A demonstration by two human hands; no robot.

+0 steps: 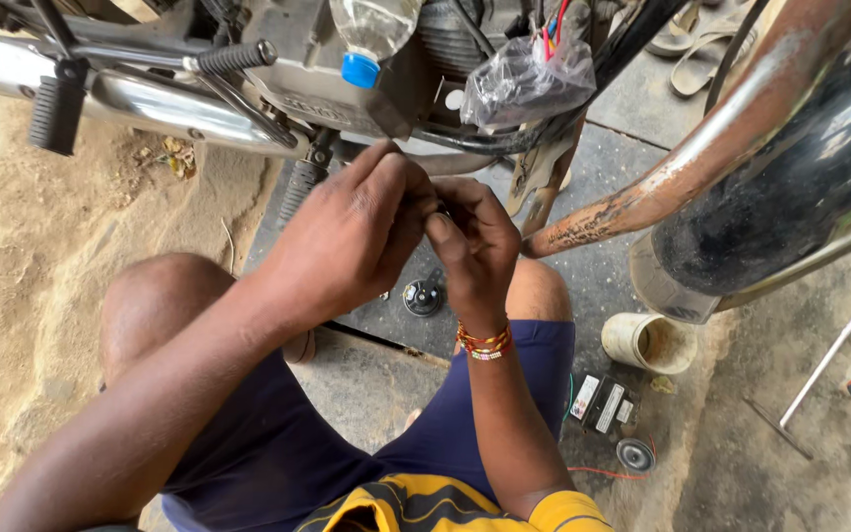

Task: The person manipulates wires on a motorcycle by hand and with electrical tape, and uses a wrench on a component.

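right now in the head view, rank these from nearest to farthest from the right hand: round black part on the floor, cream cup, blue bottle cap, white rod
1. Round black part, on the floor just below the right hand.
2. Blue bottle cap, above and to the left, by the motorcycle engine.
3. Cream cup, lower right, close to the cap's rank.
4. White rod, far right on the ground.
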